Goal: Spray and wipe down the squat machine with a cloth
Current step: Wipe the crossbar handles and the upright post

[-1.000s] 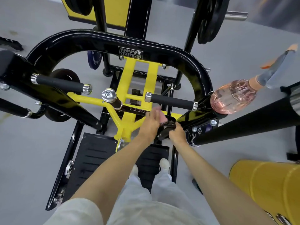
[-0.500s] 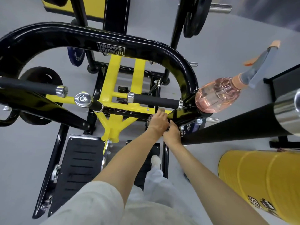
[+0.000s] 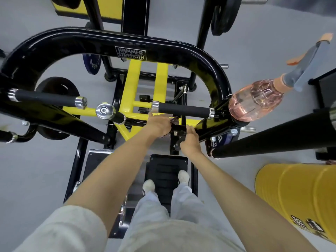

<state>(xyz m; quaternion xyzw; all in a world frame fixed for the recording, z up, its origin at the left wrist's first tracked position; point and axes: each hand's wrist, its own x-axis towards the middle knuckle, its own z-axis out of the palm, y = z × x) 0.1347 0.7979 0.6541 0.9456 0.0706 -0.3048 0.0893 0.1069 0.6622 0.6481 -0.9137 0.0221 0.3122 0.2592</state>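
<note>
left hand clutches the pink cloth (mostly hidden) on the squat machine, right hand gripping its black bracket.

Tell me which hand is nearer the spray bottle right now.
Right. The right hand is on the black frame, down-left of the spray bottle; the left hand, on the cloth, is farther left.

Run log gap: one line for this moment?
left hand: holds cloth | right hand: grips black bracket | spray bottle: perched on machine
</note>
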